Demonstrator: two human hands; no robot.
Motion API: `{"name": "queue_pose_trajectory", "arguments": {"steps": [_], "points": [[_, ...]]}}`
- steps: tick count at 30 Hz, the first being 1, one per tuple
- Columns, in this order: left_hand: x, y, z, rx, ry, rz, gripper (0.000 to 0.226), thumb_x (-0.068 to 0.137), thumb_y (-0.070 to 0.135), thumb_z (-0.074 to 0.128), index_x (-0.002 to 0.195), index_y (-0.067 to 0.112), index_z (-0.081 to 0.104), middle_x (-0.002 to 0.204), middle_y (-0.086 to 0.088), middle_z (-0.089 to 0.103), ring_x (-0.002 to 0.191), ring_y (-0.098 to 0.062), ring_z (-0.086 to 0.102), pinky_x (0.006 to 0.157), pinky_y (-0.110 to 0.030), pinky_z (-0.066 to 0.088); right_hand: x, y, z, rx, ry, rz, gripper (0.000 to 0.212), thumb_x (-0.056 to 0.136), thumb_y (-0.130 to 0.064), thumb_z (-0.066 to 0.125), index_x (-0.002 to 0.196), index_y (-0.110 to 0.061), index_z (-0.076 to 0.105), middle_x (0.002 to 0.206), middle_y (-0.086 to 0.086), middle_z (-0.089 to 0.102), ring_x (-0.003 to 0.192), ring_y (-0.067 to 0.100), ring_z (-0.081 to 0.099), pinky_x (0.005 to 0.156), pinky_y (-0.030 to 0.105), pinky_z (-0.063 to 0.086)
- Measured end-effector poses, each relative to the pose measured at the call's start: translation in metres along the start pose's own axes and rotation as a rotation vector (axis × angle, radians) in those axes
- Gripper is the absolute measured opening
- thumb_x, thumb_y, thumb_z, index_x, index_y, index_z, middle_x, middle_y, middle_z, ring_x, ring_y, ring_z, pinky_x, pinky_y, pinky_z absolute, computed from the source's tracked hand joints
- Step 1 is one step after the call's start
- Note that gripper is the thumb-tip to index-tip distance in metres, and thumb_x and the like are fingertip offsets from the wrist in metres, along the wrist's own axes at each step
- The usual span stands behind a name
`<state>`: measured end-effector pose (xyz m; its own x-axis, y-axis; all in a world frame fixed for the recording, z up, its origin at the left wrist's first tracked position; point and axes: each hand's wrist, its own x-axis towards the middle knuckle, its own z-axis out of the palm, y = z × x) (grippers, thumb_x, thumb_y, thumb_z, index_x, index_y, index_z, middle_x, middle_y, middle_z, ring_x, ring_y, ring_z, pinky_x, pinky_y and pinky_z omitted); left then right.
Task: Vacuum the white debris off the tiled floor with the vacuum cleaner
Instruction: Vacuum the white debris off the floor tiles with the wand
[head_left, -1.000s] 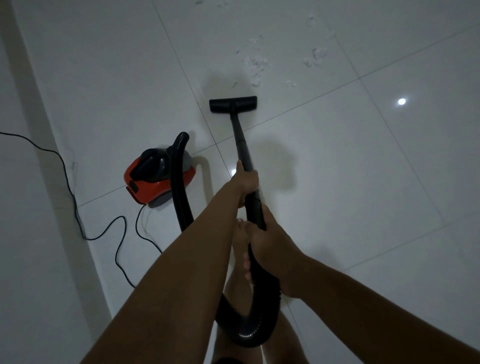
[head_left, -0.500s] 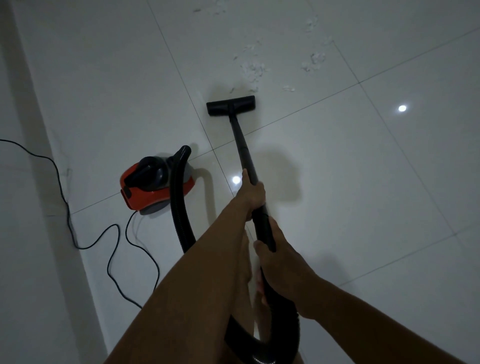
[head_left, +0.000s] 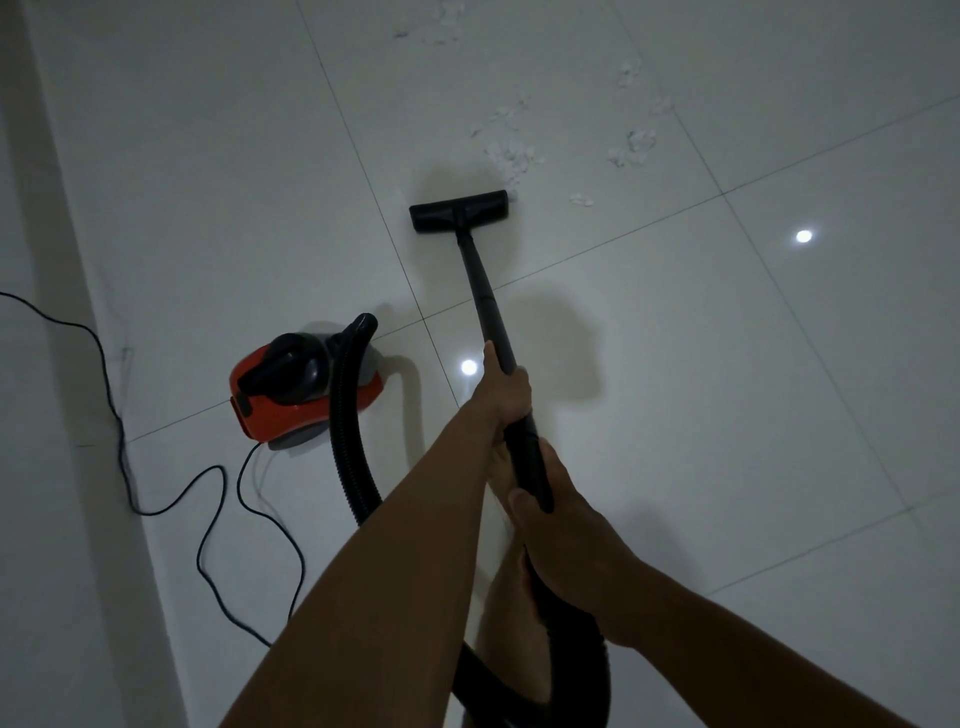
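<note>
**Q:** Which step is pictured?

**A:** The black wand (head_left: 485, 299) is gripped by both hands: the left hand (head_left: 506, 397) is closed around it higher up, the right hand (head_left: 553, 525) wrapped around the handle where the hose (head_left: 345, 441) joins. The floor head (head_left: 460, 212) is set flat on the tiled floor (head_left: 727, 364), its right end just touching the nearest white debris (head_left: 511, 156). The red vacuum cleaner (head_left: 298, 392) sits toward the floor's left edge.

**Q:** What is called for next?

**A:** Judged from this, a forward push through the scraps, then a sweep right to the second cluster (head_left: 634, 148).

**Q:** What has changed?

**A:** The head has been brought up to the debris; a gap was seen a second earlier.
</note>
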<state>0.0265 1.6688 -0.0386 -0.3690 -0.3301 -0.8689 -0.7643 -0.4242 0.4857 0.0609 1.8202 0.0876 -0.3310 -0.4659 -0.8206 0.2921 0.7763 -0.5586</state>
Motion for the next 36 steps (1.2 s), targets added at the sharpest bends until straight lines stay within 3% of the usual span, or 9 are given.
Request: {"name": "queue_pose_trajectory", "arguments": {"steps": [3, 6, 9, 13, 17, 20, 25, 30, 36], "points": [[0.009, 0.011, -0.002, -0.015, 0.005, 0.002, 0.071, 0.103, 0.028, 0.038, 0.150, 0.048, -0.011, 0.094, -0.012, 0.055, 0.069, -0.018, 0.052, 0.083, -0.042, 0.054, 0.010, -0.011, -0.006, 0.023, -0.018, -0.013, 0.063, 0.111, -0.032, 0.039, 0.160, -0.049, 0.005, 0.102, -0.003, 0.062, 0.064, 0.006, 0.060, 0.041, 0.007, 0.042], [0.023, 0.023, -0.007, -0.028, -0.007, 0.006, 0.070, 0.103, 0.029, 0.038, 0.150, 0.049, -0.011, 0.080, -0.005, 0.050, 0.068, -0.019, 0.052, 0.080, -0.043, 0.053, 0.025, -0.023, -0.011, 0.018, -0.022, -0.029, 0.063, 0.110, -0.032, 0.040, 0.160, -0.048, 0.005, 0.102, 0.004, 0.062, 0.051, 0.004, 0.061, 0.042, 0.010, 0.043], [0.037, 0.039, -0.014, -0.051, -0.014, -0.001, 0.071, 0.103, 0.029, 0.039, 0.149, 0.050, -0.010, 0.080, -0.005, 0.050, 0.068, -0.020, 0.051, 0.077, -0.043, 0.052, 0.042, -0.036, -0.014, 0.045, -0.023, -0.014, 0.061, 0.109, -0.034, 0.042, 0.157, -0.051, 0.010, 0.107, 0.012, 0.060, 0.038, 0.003, 0.057, 0.041, 0.017, 0.047], [0.052, 0.066, -0.025, -0.049, -0.008, 0.010, 0.071, 0.103, 0.027, 0.039, 0.149, 0.050, -0.011, 0.079, -0.006, 0.050, 0.068, -0.021, 0.050, 0.078, -0.045, 0.053, 0.066, -0.059, -0.022, 0.053, -0.025, -0.009, 0.061, 0.109, -0.036, 0.043, 0.158, -0.050, 0.010, 0.121, 0.009, 0.060, 0.056, 0.012, 0.067, 0.045, 0.018, 0.050], [0.063, 0.093, -0.032, -0.057, -0.015, 0.006, 0.072, 0.103, 0.027, 0.038, 0.150, 0.048, -0.013, 0.081, -0.006, 0.049, 0.068, -0.020, 0.050, 0.078, -0.044, 0.053, 0.080, -0.082, -0.032, 0.104, -0.052, -0.001, 0.064, 0.109, -0.033, 0.043, 0.153, -0.061, 0.006, 0.089, 0.012, 0.066, 0.048, 0.013, 0.060, 0.046, 0.025, 0.051], [0.065, 0.107, -0.034, -0.065, -0.009, 0.002, 0.072, 0.103, 0.027, 0.038, 0.150, 0.047, -0.013, 0.080, -0.006, 0.049, 0.068, -0.020, 0.050, 0.078, -0.043, 0.053, 0.085, -0.093, -0.038, 0.120, -0.072, 0.018, 0.066, 0.108, -0.031, 0.044, 0.150, -0.066, 0.006, 0.081, 0.012, 0.064, 0.049, 0.017, 0.058, 0.050, 0.029, 0.053], [0.064, 0.126, -0.035, -0.054, 0.001, -0.017, 0.072, 0.103, 0.027, 0.038, 0.150, 0.047, -0.013, 0.086, -0.007, 0.049, 0.071, -0.020, 0.051, 0.083, -0.044, 0.054, 0.089, -0.110, -0.048, 0.054, -0.065, 0.007, 0.067, 0.107, -0.030, 0.044, 0.155, -0.056, 0.005, 0.079, 0.008, 0.064, 0.057, 0.018, 0.062, 0.059, 0.038, 0.060], [0.070, 0.142, -0.035, -0.027, 0.012, -0.021, 0.074, 0.102, 0.028, 0.039, 0.150, 0.047, -0.015, 0.102, -0.011, 0.051, 0.077, -0.024, 0.053, 0.088, -0.049, 0.055, 0.092, -0.128, -0.065, -0.001, -0.078, 0.017, 0.069, 0.108, -0.028, 0.041, 0.160, -0.048, -0.001, 0.080, 0.006, 0.063, 0.049, 0.012, 0.058, 0.046, 0.022, 0.050], [0.089, 0.165, -0.042, -0.024, 0.029, -0.002, 0.074, 0.103, 0.024, 0.037, 0.151, 0.044, -0.015, 0.094, -0.010, 0.056, 0.068, -0.021, 0.050, 0.080, -0.043, 0.053, 0.113, -0.148, -0.073, 0.035, -0.083, 0.059, 0.066, 0.108, -0.028, 0.043, 0.159, -0.046, 0.006, 0.087, 0.014, 0.064, 0.042, 0.014, 0.057, 0.045, 0.027, 0.054]]}}
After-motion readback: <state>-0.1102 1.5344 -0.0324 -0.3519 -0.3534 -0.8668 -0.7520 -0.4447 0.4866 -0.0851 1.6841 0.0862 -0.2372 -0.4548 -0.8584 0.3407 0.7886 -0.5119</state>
